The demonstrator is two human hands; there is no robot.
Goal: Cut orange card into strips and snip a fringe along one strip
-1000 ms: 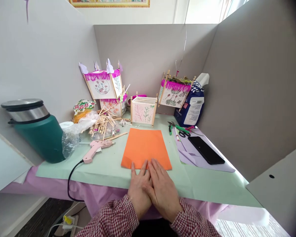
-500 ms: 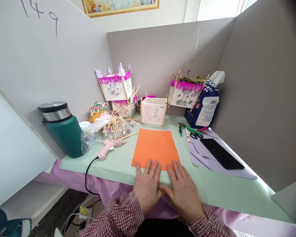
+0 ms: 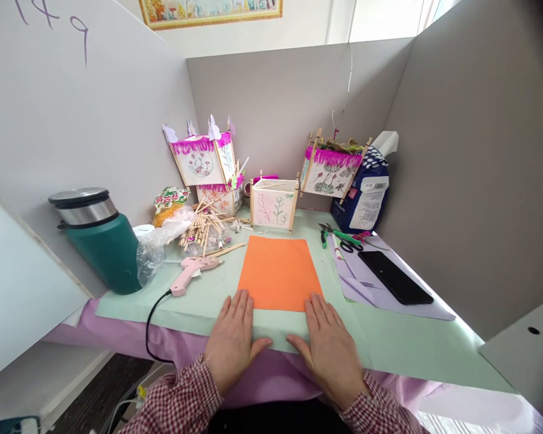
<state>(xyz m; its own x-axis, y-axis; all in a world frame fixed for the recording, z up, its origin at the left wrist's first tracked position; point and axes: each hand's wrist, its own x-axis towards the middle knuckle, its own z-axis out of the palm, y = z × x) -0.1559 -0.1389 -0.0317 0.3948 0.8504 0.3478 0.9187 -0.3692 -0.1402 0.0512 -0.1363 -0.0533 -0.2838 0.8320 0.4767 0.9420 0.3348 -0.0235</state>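
Note:
A flat orange sheet of paper (image 3: 279, 271) lies on the pale green table cover (image 3: 389, 337) in front of me. The fingertips of my left hand (image 3: 234, 334) rest at its near left corner, palm down with the thumb pointing inward. On the near right corner lie the fingers of my right hand (image 3: 328, 343), also flat with its thumb out to the side. Neither hand grips anything. Both wrists come out of red checked sleeves.
To the left stand a green tumbler (image 3: 104, 247), a pink glue gun (image 3: 192, 271) with its cord, and a heap of wooden sticks (image 3: 206, 226). Behind are paper lanterns (image 3: 274, 205). On the right are pliers (image 3: 323, 235), scissors (image 3: 350, 244), purple paper (image 3: 350, 280) and a black phone (image 3: 396, 277).
My left hand has slid left along the paper's near edge, away from my right hand. My thumbs, touching before, are now apart. The whole view has shifted slightly.

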